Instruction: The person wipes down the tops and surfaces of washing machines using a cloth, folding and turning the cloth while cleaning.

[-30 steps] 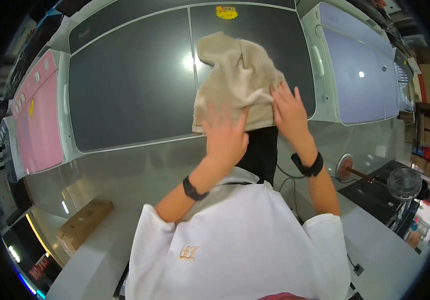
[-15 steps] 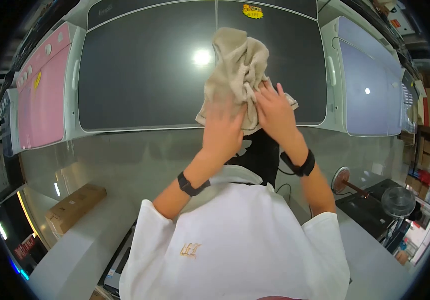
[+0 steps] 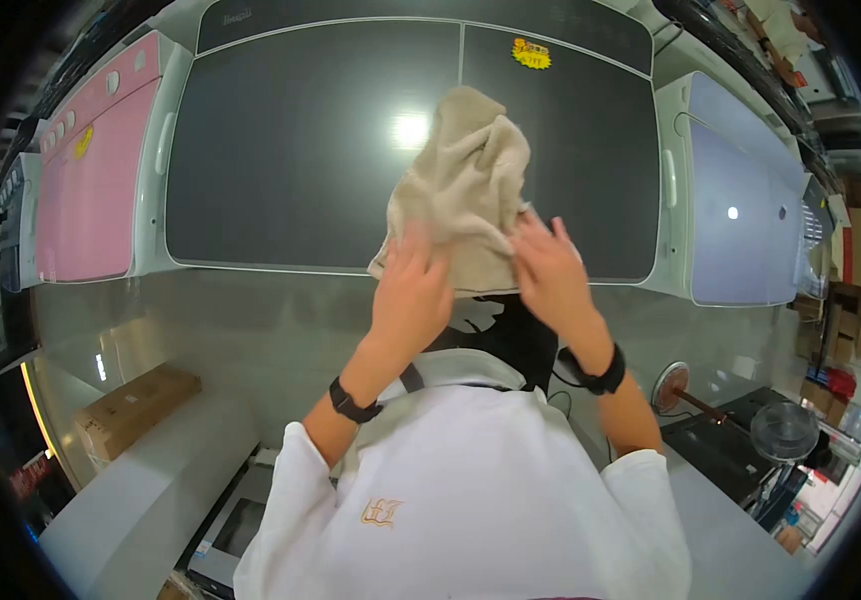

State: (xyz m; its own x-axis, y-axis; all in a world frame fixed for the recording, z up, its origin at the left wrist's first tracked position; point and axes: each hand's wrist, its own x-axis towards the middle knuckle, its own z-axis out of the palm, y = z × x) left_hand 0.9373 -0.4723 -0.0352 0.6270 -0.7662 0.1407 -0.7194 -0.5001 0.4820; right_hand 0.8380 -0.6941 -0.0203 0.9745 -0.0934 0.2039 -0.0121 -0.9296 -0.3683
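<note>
A beige towel (image 3: 470, 190) lies loosely spread with folds on the dark glossy lid (image 3: 290, 150) of a wide appliance that looks like a twin-tub washing machine. On the towel's lower left part rests my left hand (image 3: 413, 295), its fingers stretched out and slightly blurred. My right hand (image 3: 553, 275) is at the lower right edge of the cloth, fingers apart and touching it. Both palms face down. The fabric under my fingers is partly hidden.
A pink-lidded machine (image 3: 95, 210) stands on the left and a lavender-lidded one (image 3: 740, 190) on the right. A yellow sticker (image 3: 531, 54) is on the dark lid. Behind me are a cardboard box (image 3: 138, 410) and a small fan (image 3: 670, 387).
The towel has gone from bunched to flatter and wider, its lower edge straighter. My left hand has moved left, away from my right. The whole view has shifted slightly.
</note>
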